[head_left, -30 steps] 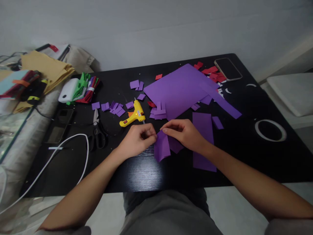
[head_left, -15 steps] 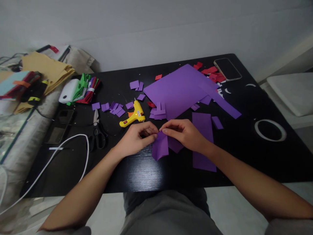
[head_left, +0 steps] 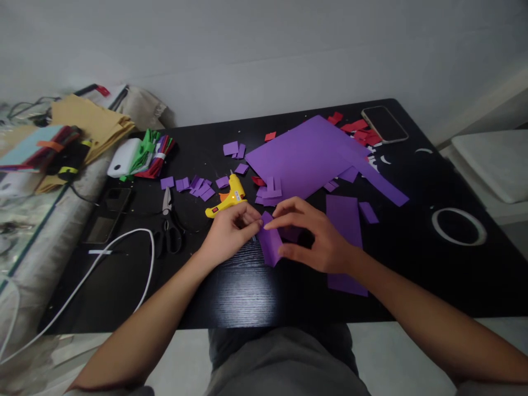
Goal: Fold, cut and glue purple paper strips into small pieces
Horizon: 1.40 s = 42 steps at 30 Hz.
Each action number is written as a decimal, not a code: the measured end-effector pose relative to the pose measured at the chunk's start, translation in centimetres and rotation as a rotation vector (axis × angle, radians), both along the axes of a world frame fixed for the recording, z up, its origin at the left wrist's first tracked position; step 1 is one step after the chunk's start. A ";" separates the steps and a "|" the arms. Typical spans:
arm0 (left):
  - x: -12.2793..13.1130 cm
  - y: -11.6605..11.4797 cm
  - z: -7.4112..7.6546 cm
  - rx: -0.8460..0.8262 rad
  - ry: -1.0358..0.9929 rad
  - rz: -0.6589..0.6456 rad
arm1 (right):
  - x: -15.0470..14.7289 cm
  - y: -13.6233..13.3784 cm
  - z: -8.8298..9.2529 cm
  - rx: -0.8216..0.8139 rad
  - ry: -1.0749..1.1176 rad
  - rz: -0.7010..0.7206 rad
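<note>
A small folded purple paper piece [head_left: 270, 246] is held above the black table near its front middle. My left hand [head_left: 231, 230] pinches its upper left edge between thumb and fingers. On its right side, my right hand [head_left: 315, 234] touches the paper with thumb and index finger spread apart around its right part. Just behind my left hand lies a yellow glue gun [head_left: 233, 192]. Beyond the hands rests a large purple sheet [head_left: 305, 154], with small purple pieces [head_left: 268, 192] at its near corner. A purple rectangle [head_left: 343, 220] lies partly beneath my right wrist.
Black scissors [head_left: 169, 228], a dark phone [head_left: 108, 212] and a white cable [head_left: 150, 258] lie at the left. Small purple squares [head_left: 202, 187] are scattered behind. Red scraps [head_left: 358, 129], another phone [head_left: 384, 124] and a white ring [head_left: 459, 226] are at the right.
My right thumb has moved down and apart from the index finger, along the paper's right side. The paper has turned and looks narrower and more folded. The whole view has shifted slightly.
</note>
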<state>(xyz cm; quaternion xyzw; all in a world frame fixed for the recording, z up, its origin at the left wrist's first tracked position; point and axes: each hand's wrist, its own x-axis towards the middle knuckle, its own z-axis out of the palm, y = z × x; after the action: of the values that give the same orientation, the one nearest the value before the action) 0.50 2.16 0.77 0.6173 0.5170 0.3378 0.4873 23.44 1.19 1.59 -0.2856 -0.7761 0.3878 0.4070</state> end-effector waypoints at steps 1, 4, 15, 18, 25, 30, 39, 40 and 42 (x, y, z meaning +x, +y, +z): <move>0.0 0.0 0.0 0.008 -0.013 0.028 | 0.0 -0.1 0.0 0.022 -0.009 0.031; 0.1 0.1 0.1 0.047 -0.054 0.103 | 0.0 -0.1 -0.1 0.036 -0.029 0.026; -0.4 0.3 -1.0 0.181 -0.022 0.193 | -0.2 0.3 -0.5 -0.091 0.018 -0.197; -0.3 0.3 -1.0 0.215 0.008 0.185 | -0.3 0.3 -0.7 -0.058 -0.033 -0.264; -0.2 0.1 -1.1 0.299 0.071 0.119 | -0.4 0.5 -1.4 0.046 -0.162 -0.336; -0.1 0.1 -1.0 0.332 0.088 0.105 | -0.5 0.3 -1.6 0.169 -0.197 -0.353; 0.2 -0.2 -0.5 0.297 0.105 0.089 | -0.5 0.1 -1.5 0.314 -0.318 -0.334; 0.3 -0.3 -0.4 0.291 0.108 0.090 | -0.5 0.1 -1.6 0.317 -0.333 -0.329; 0.3 -0.4 -0.3 0.279 0.122 0.090 | -0.4 0.2 -1.6 0.321 -0.347 -0.321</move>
<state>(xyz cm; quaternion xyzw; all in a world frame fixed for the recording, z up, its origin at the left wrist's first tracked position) 0.80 1.81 0.48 0.6748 0.5208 0.3896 0.3487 23.02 1.35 -0.04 -0.3988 -0.8305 0.1358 0.3645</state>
